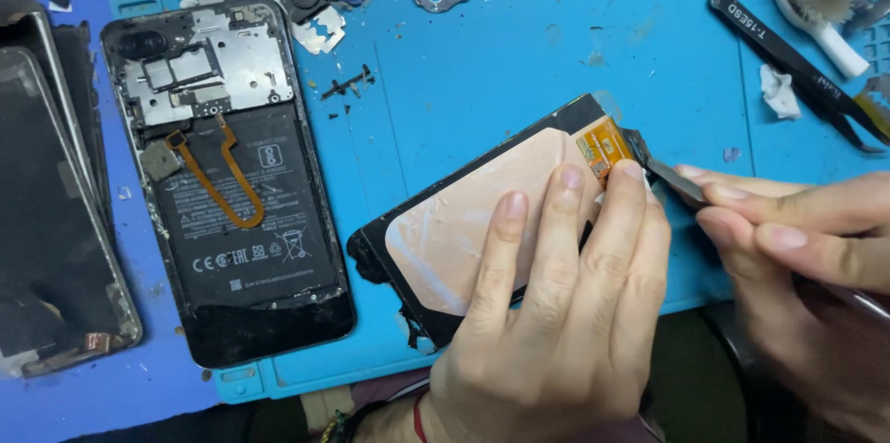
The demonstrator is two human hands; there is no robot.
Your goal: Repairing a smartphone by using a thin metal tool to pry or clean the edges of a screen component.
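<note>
Screen panel: laid back-up on the blue mat, right of the opened phone.
Left hand: fingers flat, panel pinned steady; nothing gripped.
Right hand: closed on a metal blade, tip set beside the orange flex.

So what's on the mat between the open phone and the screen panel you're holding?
In the head view, mostly bare blue mat lies between the opened phone and the screen panel; only a few tiny dark screws sit near the phone's top corner.
</note>
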